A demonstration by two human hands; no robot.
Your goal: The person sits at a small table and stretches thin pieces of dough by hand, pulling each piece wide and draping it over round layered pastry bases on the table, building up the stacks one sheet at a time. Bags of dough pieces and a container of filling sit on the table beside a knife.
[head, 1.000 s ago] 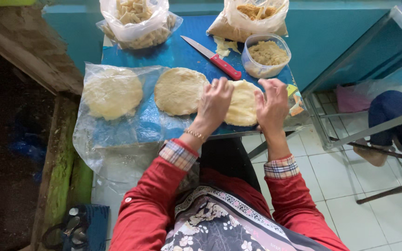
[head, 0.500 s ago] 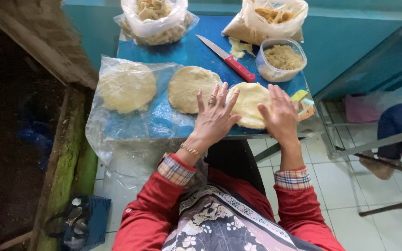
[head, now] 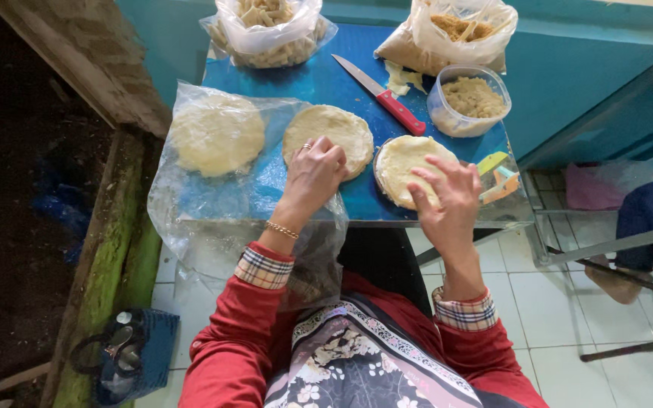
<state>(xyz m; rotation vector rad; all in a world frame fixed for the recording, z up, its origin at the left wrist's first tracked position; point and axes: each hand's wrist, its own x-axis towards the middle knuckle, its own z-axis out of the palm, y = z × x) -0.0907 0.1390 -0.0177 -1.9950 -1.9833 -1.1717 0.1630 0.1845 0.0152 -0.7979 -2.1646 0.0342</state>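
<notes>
On the blue table point(head: 432, 198), keep your hands apart and open: your left hand point(head: 313, 175) resting flat on the middle dough round point(head: 329, 136), your right hand point(head: 443, 198) pressing the right dough round point(head: 402, 162) evenly with spread fingers, well short of the red-handled knife point(head: 382, 96).

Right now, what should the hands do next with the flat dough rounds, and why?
Probably lift the middle dough round: the left hand already rests on its near edge, while the right hand presses the right dough round flat. The tub of filling waits just behind.
</notes>
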